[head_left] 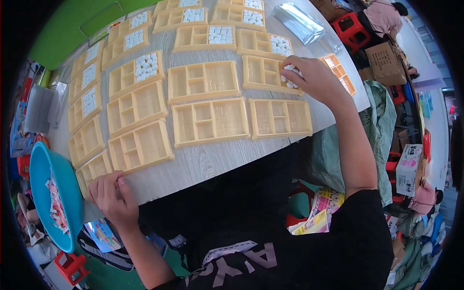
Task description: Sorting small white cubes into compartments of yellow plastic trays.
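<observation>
The right hand (314,77) covered most of the white pieces (290,72) in its tray (270,73) at upper right, so its grip could not be told. The trays (241,5) along the top edge were cut off. The packets (57,208) in the blue basin (41,179) at lower left were too small to identify.

A blue basin (46,193) with small red-and-white packets (57,205) sits at the left, beside the worktop (208,162). A clear plastic bag (299,21) lies at the worktop's far edge. Red stools (352,29) and brown cardboard boxes (384,60) stand beyond on the right. Green sacking (382,116) hangs by the worktop's right side, with colourful packets (324,205) below it.
</observation>
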`<state>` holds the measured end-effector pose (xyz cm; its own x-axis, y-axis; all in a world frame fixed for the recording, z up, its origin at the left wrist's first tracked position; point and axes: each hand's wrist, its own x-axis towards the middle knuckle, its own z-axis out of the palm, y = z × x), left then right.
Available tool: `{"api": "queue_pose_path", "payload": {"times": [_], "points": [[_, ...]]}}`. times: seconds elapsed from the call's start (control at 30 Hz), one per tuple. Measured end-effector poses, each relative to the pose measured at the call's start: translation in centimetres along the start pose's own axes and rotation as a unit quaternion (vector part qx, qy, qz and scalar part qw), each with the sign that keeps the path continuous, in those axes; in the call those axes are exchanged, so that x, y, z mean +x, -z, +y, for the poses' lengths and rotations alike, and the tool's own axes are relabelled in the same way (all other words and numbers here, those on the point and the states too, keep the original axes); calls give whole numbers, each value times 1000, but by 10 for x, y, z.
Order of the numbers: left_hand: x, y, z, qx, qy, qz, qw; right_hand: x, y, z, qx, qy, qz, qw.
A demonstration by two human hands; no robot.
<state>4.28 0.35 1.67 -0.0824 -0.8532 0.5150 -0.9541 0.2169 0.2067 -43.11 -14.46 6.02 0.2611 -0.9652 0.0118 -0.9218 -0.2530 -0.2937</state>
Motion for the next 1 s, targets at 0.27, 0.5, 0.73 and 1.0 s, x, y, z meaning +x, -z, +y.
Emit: {"api": "queue_pose_path", "payload": {"times": [0.27, 0.5, 0.73, 1.0], "points": [[2, -3, 1, 13, -5, 3, 1000, 1, -5, 11, -13, 26, 53, 998], [1, -2, 1, 15, -4, -2, 1000, 4, -6, 7, -22, 15, 60, 998], [0, -2, 1, 24, -7, -3, 1000, 9, 1, -3, -26, -7, 20, 999], [1, -3, 2, 17, -7, 0, 1000, 17, -12, 8, 42, 43, 151, 987]]}}
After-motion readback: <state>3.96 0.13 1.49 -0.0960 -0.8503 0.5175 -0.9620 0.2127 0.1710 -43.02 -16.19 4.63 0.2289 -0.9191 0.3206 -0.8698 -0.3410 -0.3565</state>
